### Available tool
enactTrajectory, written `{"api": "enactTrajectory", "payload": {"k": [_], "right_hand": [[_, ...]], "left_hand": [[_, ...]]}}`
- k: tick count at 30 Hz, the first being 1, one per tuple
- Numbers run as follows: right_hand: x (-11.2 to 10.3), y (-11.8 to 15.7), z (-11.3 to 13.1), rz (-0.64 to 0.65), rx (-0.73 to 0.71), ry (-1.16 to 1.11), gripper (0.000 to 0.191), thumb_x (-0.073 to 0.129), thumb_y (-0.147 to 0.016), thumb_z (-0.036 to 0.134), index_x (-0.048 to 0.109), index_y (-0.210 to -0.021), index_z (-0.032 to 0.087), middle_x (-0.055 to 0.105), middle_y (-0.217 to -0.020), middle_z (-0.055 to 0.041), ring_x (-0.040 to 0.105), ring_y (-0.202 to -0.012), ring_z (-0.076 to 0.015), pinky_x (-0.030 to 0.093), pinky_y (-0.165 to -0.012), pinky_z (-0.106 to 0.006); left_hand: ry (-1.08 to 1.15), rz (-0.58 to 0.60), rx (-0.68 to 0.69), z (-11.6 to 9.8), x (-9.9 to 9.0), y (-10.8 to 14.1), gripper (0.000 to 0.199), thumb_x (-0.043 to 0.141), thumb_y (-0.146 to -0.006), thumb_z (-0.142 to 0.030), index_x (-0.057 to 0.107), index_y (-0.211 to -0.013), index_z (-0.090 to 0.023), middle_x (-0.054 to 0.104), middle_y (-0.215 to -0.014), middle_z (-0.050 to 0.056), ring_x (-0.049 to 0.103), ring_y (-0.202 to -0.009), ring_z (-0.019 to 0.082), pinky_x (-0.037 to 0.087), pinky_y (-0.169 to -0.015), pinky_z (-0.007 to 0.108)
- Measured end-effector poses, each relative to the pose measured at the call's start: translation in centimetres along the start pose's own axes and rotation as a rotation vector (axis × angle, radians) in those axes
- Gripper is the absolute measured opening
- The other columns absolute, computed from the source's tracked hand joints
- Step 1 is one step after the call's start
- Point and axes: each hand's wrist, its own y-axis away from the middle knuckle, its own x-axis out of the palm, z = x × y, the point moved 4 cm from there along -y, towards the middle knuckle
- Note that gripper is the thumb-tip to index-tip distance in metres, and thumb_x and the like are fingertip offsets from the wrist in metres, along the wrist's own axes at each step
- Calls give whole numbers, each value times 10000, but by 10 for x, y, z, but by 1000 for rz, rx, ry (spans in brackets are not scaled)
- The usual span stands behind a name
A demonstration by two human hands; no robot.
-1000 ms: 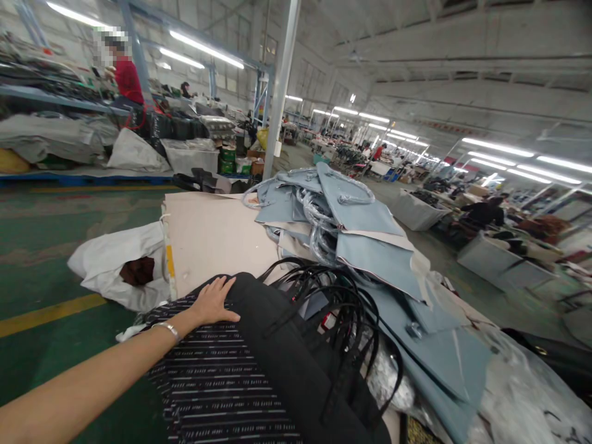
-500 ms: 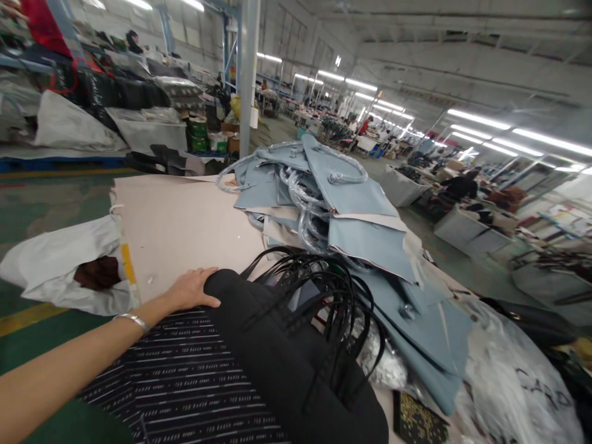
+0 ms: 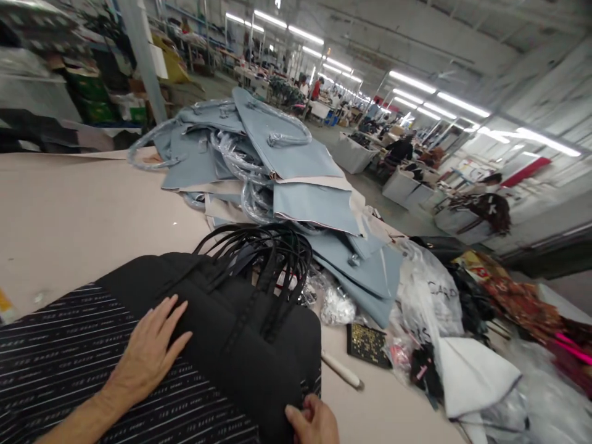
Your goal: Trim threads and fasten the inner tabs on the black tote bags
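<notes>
The right hand (image 3: 319, 422) pinches the near edge of the black bags (image 3: 217, 330), which lie on the pale surface (image 3: 92, 209); the left hand (image 3: 148, 354) rests flat, fingers extended, across their striped lining (image 3: 185, 407), its small lettering too blurred to read. Rightward lie a pale rod (image 3: 341, 370), a gold-dotted black panel (image 3: 369, 345), and a plastic bag (image 3: 430, 296) marked "CARD". Beyond, heaped light-blue bags (image 3: 314, 206) hide part of the surface.

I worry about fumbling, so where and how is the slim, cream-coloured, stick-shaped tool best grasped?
Pinch the tool mid-length, probably from above and the right: it lies long and flat, and its left end reaches the matte black fabric.
</notes>
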Motion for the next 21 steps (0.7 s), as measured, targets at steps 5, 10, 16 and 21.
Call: {"api": "enactTrajectory", "payload": {"k": [5,10,16,21], "right_hand": [[-54,-52,21,-34,-119,50,258,712,-695,449,698,-597,210,641,-511,-10,597,-499,-194,440,-513,-278],[-50,-137,67,-192,-266,34,548,596,-792,470,681,-1195,109,737,-1101,-159,700,-853,-267,514,-823,-373],[-19,-192,100,-258,-365,34,514,567,-822,432,682,-1161,62,744,-986,-189,674,-907,-299,470,-831,-375],[-31,-181,108,-260,-454,-12,456,455,-897,511,737,-851,155,738,-805,-95,653,-753,-236,460,-755,-326]], "left_hand": [[-62,-42,-45,-42,19,12,658,345,-978,-407,190,-1558,-137,317,-1574,258,294,-1456,422,278,-1141,614],[-59,24,-63,-39,27,14,658,328,-968,-375,209,-1559,-110,327,-1575,255,243,-1478,411,239,-1160,624],[-142,34,-77,-37,31,14,676,312,-968,-392,133,-1574,-153,295,-1593,238,237,-1486,393,253,-1160,611],[-147,45,-134,-39,29,10,645,302,-958,-442,309,-1509,-107,365,-1558,241,300,-1466,379,250,-1177,569]]}}
